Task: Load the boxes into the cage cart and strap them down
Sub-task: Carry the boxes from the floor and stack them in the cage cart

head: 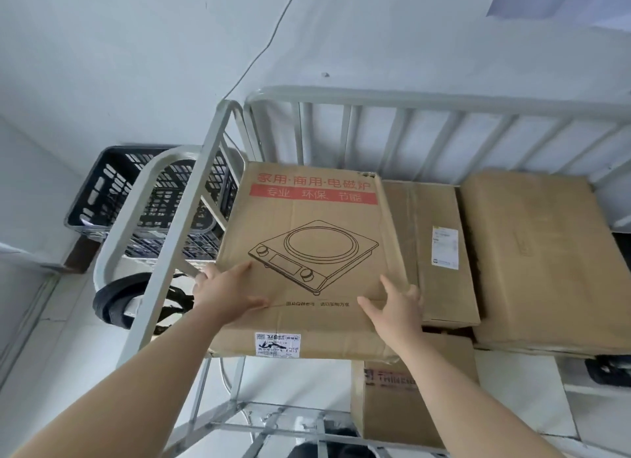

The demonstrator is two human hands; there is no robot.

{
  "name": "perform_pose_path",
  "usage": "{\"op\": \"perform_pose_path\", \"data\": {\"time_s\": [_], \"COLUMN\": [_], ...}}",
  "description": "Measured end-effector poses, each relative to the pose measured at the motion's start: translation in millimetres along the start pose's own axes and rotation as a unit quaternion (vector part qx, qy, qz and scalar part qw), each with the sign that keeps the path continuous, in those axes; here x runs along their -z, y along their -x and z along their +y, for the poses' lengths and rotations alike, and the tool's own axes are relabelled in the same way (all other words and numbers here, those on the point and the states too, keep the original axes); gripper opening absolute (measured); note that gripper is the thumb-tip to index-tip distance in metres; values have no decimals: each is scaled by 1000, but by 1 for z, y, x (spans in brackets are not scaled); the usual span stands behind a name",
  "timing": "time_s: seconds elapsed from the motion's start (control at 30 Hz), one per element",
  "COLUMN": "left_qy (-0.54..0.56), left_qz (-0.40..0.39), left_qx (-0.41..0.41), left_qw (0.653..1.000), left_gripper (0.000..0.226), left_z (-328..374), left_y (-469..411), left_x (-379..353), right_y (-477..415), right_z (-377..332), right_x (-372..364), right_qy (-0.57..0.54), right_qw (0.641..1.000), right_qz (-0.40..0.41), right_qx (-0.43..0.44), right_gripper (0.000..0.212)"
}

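while the cooker box [307, 252] lies flat at the left end of the cage cart [409, 99], just inside the left side rail, both hands rest on its near end. the left hand [225, 297] lies on the near left corner with thumb and forefinger spread flat on the top face; its outer fingers reach the box's left edge, and whether they hook under it cannot be told. the right hand [396, 310] sits at the near right corner, thumb and forefinger splayed wide on the cardboard, the other fingers at the right edge.

loading looks well along. a labelled box [433, 245] lies directly to the right of the cooker box, and whether the two overlap there is hard to say. a broad plain box [539, 259] lies just beyond it at the right. a lower box [409, 399] shows beneath them towards the front, so the upper ones seem to form a second layer. the cooker box's near edge juts forward of its neighbours — it probably needs a last push or squaring up before it counts as placed.

the strapping appears untouched: a black strap [112, 304] hangs bunched round the cart's left handle, outside the load, and nothing crosses the boxes. whether more boxes wait to be loaded is out of view. a black plastic crate [150, 198] stands beyond the left rail by the wall.
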State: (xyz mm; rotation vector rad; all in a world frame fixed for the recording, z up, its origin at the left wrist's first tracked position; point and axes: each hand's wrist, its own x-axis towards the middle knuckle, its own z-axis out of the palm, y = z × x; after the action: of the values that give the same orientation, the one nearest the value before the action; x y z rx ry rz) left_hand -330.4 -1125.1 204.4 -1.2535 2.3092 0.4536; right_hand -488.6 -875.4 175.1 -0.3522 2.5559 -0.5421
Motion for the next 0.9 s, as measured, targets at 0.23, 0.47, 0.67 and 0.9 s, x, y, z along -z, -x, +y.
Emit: {"op": "perform_pose_path", "data": {"time_s": [0.23, 0.47, 0.67, 0.9], "left_qy": [11, 18, 8, -58], "left_qz": [-8, -19, -14, 21], "left_qx": [6, 15, 17, -31], "left_qw": [1000, 1000, 1000, 998], "left_gripper": [103, 106, 105, 84], "left_z": [-7, -16, -19, -8], "left_y": [-54, -96, -110, -95], "left_x": [-27, -56, -73, -69], "right_y": [-37, -66, -76, -70], "right_z": [-1, -3, -3, -8], "right_x": [-39, -67, -83, -72], "right_qy": [37, 66, 103, 156], "right_qw": [998, 996, 992, 984], "right_qz": [-41, -63, -62, -41], "right_qx": [9, 16, 35, 72], "right_gripper": [77, 81, 80, 70]}}
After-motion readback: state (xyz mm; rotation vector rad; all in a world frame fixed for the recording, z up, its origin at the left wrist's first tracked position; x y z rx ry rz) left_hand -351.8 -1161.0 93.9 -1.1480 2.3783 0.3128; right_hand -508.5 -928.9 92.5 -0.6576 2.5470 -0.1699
